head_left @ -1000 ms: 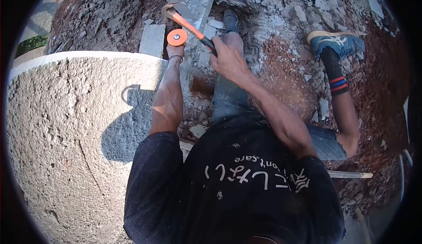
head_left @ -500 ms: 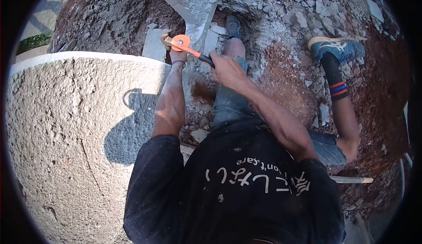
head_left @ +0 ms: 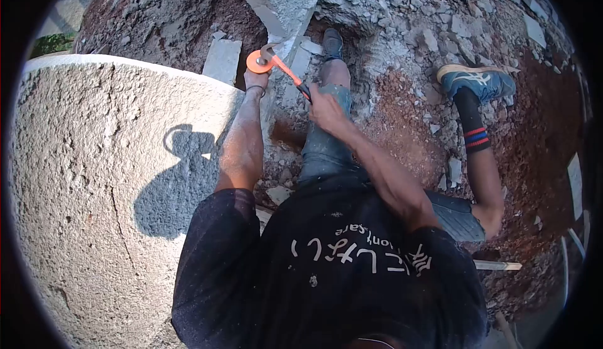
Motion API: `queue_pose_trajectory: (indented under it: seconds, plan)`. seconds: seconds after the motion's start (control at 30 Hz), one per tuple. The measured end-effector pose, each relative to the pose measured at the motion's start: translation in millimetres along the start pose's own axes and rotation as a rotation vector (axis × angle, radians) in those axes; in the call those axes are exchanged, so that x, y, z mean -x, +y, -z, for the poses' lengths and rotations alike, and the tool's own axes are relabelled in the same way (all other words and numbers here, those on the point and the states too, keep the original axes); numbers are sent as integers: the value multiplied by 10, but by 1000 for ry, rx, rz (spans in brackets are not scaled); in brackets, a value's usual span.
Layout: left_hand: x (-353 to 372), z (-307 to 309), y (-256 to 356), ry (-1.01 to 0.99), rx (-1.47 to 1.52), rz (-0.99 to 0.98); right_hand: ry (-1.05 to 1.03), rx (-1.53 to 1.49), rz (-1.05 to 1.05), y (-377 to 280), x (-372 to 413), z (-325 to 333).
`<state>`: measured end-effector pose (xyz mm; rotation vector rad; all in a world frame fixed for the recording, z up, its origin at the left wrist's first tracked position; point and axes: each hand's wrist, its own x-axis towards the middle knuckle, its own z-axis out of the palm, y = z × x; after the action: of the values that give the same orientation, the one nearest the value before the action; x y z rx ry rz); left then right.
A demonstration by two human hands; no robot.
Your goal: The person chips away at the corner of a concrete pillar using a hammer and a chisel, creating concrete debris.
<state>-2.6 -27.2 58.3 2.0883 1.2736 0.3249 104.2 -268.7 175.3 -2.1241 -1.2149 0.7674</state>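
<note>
My right hand (head_left: 328,111) is wrapped round the black grip of a claw hammer (head_left: 286,69) with an orange shaft. The hammer's head overlaps the right edge of a round orange hand guard with a metal end at its middle, part of a chisel (head_left: 256,64). Directly below that disc, my left hand (head_left: 254,80) is closed round the chisel, its fingers largely hidden by the guard. The chisel's lower end is out of sight. Close by on the right stands the edge of a concrete beam (head_left: 290,16).
A rough plastered wall (head_left: 75,160) fills the left side and carries my shadow. Behind my left hand lies a pale slab (head_left: 222,60). Broken rubble (head_left: 427,41) and reddish soil surround my legs. A wooden strip (head_left: 499,265) lies at the lower right.
The hammer has swung: its head was left of the orange guard with the shaft across it, and now sits at the guard's right edge. The view has shifted slightly.
</note>
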Motion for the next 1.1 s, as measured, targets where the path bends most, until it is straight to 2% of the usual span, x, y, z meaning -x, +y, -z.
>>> queue_pose_trajectory:
  seconds: [0.07,0.1,0.13,0.17,0.2,0.27,0.33,0.37,0.43,0.47,0.5,0.53,0.57,0.6,0.67,0.73,0.77,0.8,0.83,0.9,0.97,1.03,1.07,1.1]
  plan:
    - [-122,-34,-94,96,-4,-118,71,-149,55,-191,5,310]
    - [-56,43,32,-10,-58,4,149,-163,49,-377,69,584]
    - [-73,11,6,14,-90,-2,252,-155,73,-623,-49,1092]
    - [-94,35,71,24,-78,15,390,-281,115,-903,-50,1530]
    - [-28,64,92,22,-70,41,621,-246,269,-1137,-12,1919]
    - [-38,52,75,41,-42,15,833,-497,572,-1332,-84,2462]
    - [-16,45,24,58,-18,-1,878,-929,848,-1532,-117,2816]
    - [-25,32,7,62,-13,-3,845,-1147,915,-1506,-204,2761]
    - [-45,11,-8,66,-38,-29,817,-1325,725,-1166,-346,2029]
    - [-48,32,27,68,-35,-31,926,-1275,483,-1177,-262,1384]
    - [-53,57,71,43,4,-13,789,-453,136,-560,-191,625]
    - [0,60,94,8,38,7,211,-174,-28,-125,-19,40]
    - [32,9,49,20,28,-29,12,-182,-141,48,84,-277]
    - [-51,26,21,43,11,-75,30,-192,-135,-21,34,-166]
    - [-55,-4,-13,4,-103,3,168,-242,-38,-268,163,236]
    - [-78,11,48,9,-42,12,318,-251,35,-690,25,1118]
    - [-4,23,4,7,-43,13,443,-405,102,-982,40,1574]
    - [-30,35,5,15,-39,4,615,-550,352,-1117,-26,1889]
    - [-42,33,-16,16,-37,7,733,-198,395,-1040,-52,2125]
    - [-55,-1,-53,4,-10,-27,983,-289,618,-1330,-38,2583]
    - [-17,-7,-67,-13,-16,-11,917,-1123,985,-1470,-215,2505]
    - [5,52,67,-6,-38,3,1069,-1320,555,-1282,-247,1590]
    - [-46,41,50,-6,-36,3,919,-690,192,-628,-237,759]
    - [-108,11,-12,-24,-43,39,402,-304,-50,-282,14,219]
